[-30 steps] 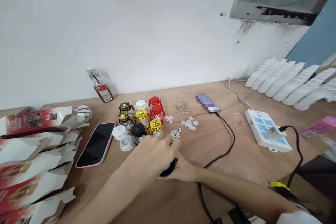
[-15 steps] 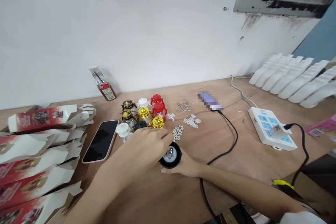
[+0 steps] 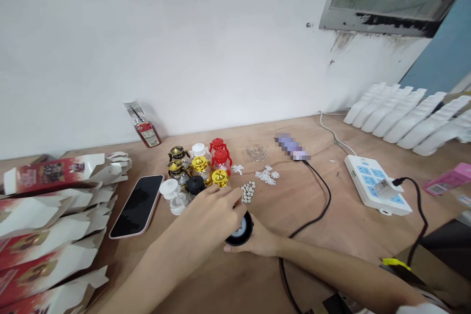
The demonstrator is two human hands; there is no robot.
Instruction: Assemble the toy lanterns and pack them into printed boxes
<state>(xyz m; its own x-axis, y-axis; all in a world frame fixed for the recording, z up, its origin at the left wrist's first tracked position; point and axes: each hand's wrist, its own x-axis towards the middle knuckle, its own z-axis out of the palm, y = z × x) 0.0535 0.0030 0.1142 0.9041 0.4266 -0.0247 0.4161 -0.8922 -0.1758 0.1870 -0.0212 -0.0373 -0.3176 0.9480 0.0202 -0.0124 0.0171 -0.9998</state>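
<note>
My right hand (image 3: 263,238) is wrapped round a black lantern base (image 3: 241,236), its round open underside facing up. Inside the dark rim is a pale disc, partly covered. My left hand (image 3: 215,213) reaches over from the left, its fingers bunched at the opening; whatever they pinch is hidden. Just beyond the hands lie several small round button cells (image 3: 248,191). Several small lanterns stand close together behind my left hand, among them a red lantern (image 3: 221,159), a gold lantern (image 3: 201,168), a black lantern (image 3: 195,185) and a white lantern (image 3: 174,197).
White plastic bits (image 3: 267,175) and thin wire pieces (image 3: 255,153) lie farther back. A dark-screened phone (image 3: 138,206) and printed cartons (image 3: 47,248) are at left. To the right are a cabled phone (image 3: 290,146), black cable (image 3: 324,206), power strip (image 3: 373,184) and white moulded parts (image 3: 401,115). A bottle (image 3: 148,133) stands by the wall.
My left fingers have shifted farther over the opening, covering the metal contacts seen before. The base stays in my right hand. The whole view has tilted slightly.
</note>
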